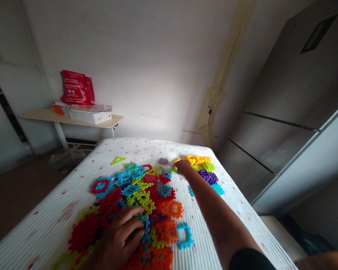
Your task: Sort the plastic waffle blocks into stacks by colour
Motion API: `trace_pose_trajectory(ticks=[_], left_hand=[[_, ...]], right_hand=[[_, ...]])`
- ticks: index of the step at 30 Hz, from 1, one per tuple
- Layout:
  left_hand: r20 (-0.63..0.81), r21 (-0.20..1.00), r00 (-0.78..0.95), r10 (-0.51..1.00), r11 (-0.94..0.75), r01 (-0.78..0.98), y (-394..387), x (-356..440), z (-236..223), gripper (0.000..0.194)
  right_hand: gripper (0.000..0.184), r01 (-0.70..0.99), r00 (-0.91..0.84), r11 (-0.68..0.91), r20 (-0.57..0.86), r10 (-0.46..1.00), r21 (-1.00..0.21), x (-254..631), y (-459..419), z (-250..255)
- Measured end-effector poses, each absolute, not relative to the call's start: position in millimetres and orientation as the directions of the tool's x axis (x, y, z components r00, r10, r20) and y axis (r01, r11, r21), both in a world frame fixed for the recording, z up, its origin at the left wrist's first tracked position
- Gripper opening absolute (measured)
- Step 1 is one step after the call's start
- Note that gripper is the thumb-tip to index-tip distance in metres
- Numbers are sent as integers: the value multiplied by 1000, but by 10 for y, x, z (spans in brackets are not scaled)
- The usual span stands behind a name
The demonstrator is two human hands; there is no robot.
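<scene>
A mixed heap of interlocking plastic pieces [138, 183] lies across the table in red, blue, lime, orange and purple. My left hand [124, 234] rests on the near part of this heap, its fingers apart and slightly bent, nothing visibly gripped. Stretched to the far side, my right hand [183, 166] has its fingers closed at a small yellow interlocking piece [176, 161]; most of that piece is hidden. A lime piece [174, 170] shows just below the fingertips. Right of the hand lie yellow pieces [198, 160], a lime group [208, 167] and purple pieces [208, 176].
A white ribbed cloth with red spots [53, 217] covers the table. One grey piece [163, 161] and a lime triangle [118, 160] lie beyond the heap. At the back left, a side table [42, 114] bears a red bag [77, 88]. A grey refrigerator [284, 93] stands right.
</scene>
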State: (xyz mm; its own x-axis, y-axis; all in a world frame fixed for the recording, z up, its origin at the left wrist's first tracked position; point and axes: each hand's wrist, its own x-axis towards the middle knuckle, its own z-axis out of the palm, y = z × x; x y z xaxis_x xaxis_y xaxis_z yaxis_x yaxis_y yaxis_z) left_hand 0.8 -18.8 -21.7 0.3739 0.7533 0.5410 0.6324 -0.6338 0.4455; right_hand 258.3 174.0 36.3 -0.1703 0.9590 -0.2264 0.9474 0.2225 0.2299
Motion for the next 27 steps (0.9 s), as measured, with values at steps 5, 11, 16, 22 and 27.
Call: trace_pose_trajectory(ticks=[5, 11, 16, 22, 27], left_hand=[[539, 411, 416, 732, -660, 629, -163, -18, -229, 12], [550, 406, 398, 734, -652, 641, -161, -21, -246, 10], [564, 419, 375, 736, -646, 638, -189, 9, -204, 9], [582, 400, 357, 730, -640, 657, -188, 5, -226, 10], [631, 412, 308, 712, -644, 645, -155, -31, -190, 11]], right_hand=[[31, 946, -153, 214, -245, 957, 244, 2609, 1738, 404], [31, 947, -149, 207, -236, 960, 245, 2600, 1727, 413], [28, 952, -169, 196, -128, 977, 234, 2575, 1667, 490], [26, 952, -280, 243, 215, 935, 186, 2679, 1208, 632], [20, 861, -509, 476, 290, 811, 180, 2791, 611, 295]])
